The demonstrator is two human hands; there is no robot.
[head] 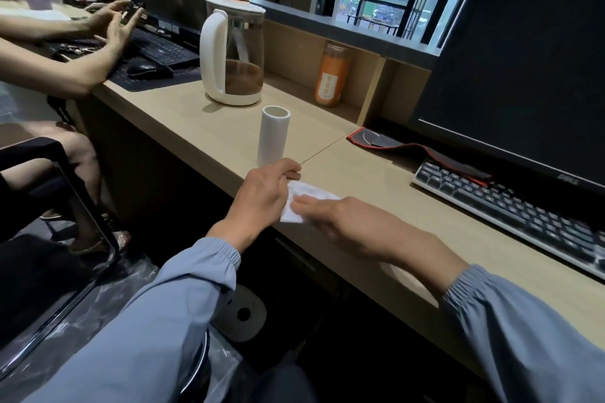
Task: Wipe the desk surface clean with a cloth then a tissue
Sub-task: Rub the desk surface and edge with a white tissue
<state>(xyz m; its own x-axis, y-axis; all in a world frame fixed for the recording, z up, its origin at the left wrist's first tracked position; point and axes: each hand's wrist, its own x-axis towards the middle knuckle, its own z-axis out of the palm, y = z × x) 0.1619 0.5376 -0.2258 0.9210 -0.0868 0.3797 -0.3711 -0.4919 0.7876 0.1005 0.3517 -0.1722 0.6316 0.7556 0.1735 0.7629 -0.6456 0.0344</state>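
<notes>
Left hand (262,193) pinches the tissue (307,203) by its far corner; right hand (347,222) presses it flat on the bench (376,180), nearer the unwiped surface

A glass kettle (233,52) with white handle stands far left, holding brown liquid. An orange bottle (333,76) occupies the rear shelf recess. A dark monitor (520,52) stands right, above a keyboard (510,209). A black mouse (149,70) lies far left.
</notes>
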